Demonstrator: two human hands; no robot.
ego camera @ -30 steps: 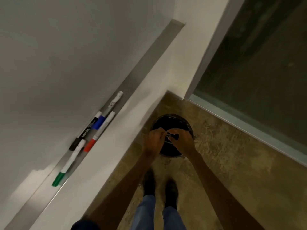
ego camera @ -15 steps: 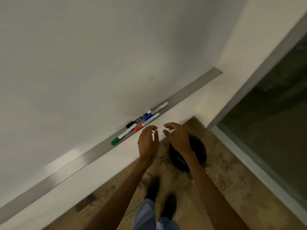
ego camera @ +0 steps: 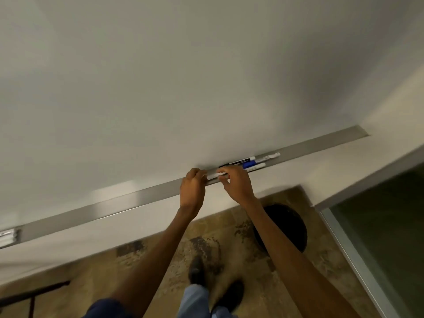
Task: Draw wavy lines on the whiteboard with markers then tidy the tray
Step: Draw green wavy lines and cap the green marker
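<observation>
Both the left hand point(ego camera: 192, 188) and right hand point(ego camera: 236, 182) pinch a white marker point(ego camera: 212, 175) lying lengthwise along the metal tray point(ego camera: 146, 193), beside other markers point(ego camera: 249, 163).

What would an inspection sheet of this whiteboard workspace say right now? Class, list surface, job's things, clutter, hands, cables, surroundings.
Surface: whiteboard shows no drawn lines in view; metal tray runs along its lower edge.
Job's things: markers lie grouped in the tray, among them a black-labelled one and a blue-capped one.
Clutter: pale items at the tray's far left end, too blurred to name.
Hands: left hand and right hand both at the tray on a white marker; exact grip unclear.
Cables: nothing seen.
Surroundings: round black bin on mottled floor; glass panel at right.
</observation>
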